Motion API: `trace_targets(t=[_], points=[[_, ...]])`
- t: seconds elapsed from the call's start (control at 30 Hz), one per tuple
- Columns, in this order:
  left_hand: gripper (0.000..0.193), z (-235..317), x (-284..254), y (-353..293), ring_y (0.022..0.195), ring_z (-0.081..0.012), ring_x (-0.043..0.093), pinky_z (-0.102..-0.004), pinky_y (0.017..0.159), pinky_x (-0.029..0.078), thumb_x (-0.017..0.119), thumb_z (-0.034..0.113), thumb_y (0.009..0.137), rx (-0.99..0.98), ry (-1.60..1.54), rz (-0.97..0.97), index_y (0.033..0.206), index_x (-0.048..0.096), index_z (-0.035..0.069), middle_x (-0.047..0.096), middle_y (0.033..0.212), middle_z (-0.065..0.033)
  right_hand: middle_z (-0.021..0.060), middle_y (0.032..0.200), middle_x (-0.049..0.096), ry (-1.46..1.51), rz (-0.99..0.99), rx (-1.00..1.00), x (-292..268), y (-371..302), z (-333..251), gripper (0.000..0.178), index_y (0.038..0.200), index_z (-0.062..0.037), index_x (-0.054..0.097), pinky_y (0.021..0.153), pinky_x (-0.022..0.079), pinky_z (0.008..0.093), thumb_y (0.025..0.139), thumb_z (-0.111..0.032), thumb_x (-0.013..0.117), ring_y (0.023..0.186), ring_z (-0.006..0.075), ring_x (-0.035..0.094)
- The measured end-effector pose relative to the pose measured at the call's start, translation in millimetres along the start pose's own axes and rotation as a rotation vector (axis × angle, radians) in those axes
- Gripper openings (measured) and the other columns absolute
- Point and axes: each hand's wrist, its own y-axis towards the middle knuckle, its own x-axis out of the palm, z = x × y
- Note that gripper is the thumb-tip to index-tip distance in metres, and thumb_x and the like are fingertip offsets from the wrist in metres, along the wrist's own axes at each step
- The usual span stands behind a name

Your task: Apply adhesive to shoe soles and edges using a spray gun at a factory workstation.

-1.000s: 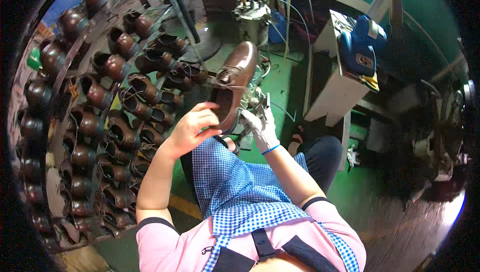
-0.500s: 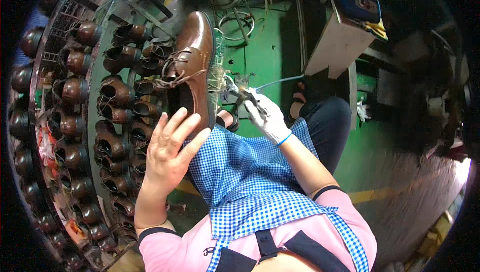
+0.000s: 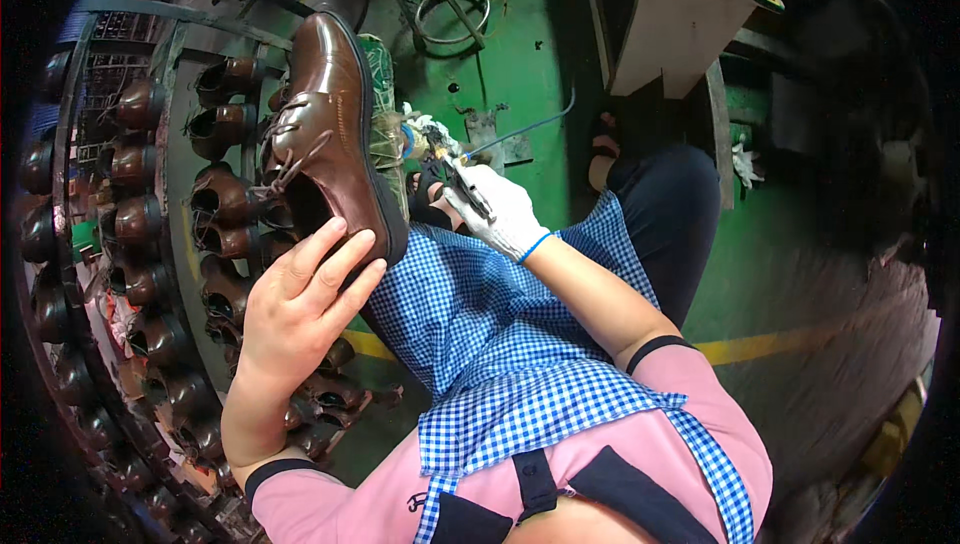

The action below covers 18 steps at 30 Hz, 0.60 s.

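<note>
A glossy brown lace-up leather shoe [image 3: 327,124] stands toe-away in front of me, its dark sole edge facing right. My left hand [image 3: 305,294], bare, has its fingers around the shoe's heel and collar. In a white glove with a blue cuff, my right hand [image 3: 500,212] grips a dark metal spray gun [image 3: 462,184], pointed toward the shoe's right side. A thin blue hose [image 3: 525,131] shows just beyond the gun. Beside the sole is a green post wrapped in stringy material [image 3: 386,124]; whether the shoe touches it I cannot tell.
Racks [image 3: 180,159] with many similar brown shoes fill the left side. A pale wooden stand [image 3: 670,34] is at the upper right, and a metal ring [image 3: 452,24] lies at the far middle. The green floor [image 3: 530,54] carries a yellow line [image 3: 780,346].
The shoe and my left hand now appear farther left in view. My right hand with the spray gun has also shifted left. The whole view has moved a little.
</note>
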Motion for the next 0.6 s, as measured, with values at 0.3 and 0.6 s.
trace_targets(t=[0.3, 0.6], points=[[0.039, 1.4, -11.6, 10.8, 0.128, -0.0240, 0.054, -0.0401, 0.103, 0.048, 0.060, 0.013, 0.081, 0.018, 0.084, -0.103, 0.118, 0.068, 0.011, 0.060, 0.133, -0.0035, 0.0112, 0.086, 0.064, 0.183, -0.038, 0.059, -42.5, -18.9, -7.2, 0.029, 0.108, -0.0152, 0.070, 0.073, 0.053, 0.0378, 0.098, -0.039, 0.057, 0.080, 0.0289, 0.066], [0.041, 3.7, -11.4, 12.0, 0.129, -0.0226, 0.053, -0.0396, 0.106, 0.045, 0.059, 0.014, 0.081, 0.030, 0.134, -0.125, 0.120, 0.069, 0.015, 0.060, 0.135, -0.0022, 0.0098, 0.081, 0.058, 0.820, -0.187, 0.108, -93.2, -31.4, -57.8, 0.026, 0.103, -0.0058, 0.065, 0.069, 0.049, 0.0327, 0.093, -0.029, 0.069, 0.073, 0.0235, 0.059]])
